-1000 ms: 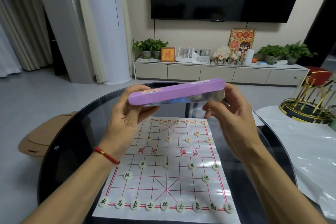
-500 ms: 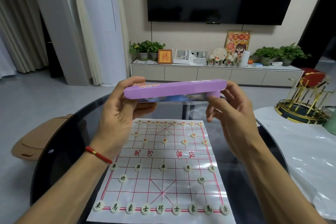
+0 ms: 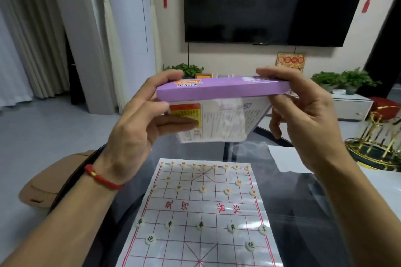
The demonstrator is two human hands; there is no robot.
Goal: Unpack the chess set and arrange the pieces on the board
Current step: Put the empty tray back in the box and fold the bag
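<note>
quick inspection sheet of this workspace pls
surface: dark round glass table, glare on it
job's things: paper xiangqi board flat on table, round pieces set on both sides; purple box held in the air above the board
clutter: gold rack and white sheet at right
grippers: left hand and right hand each grip a box end
cables: nothing seen on table
surroundings: wall TV, cabinet with plants, tan chair

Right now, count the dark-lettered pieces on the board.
7. Five row pieces cross the board's near half; two side pieces sit nearer. The picture's lower edge may hide more.
</note>
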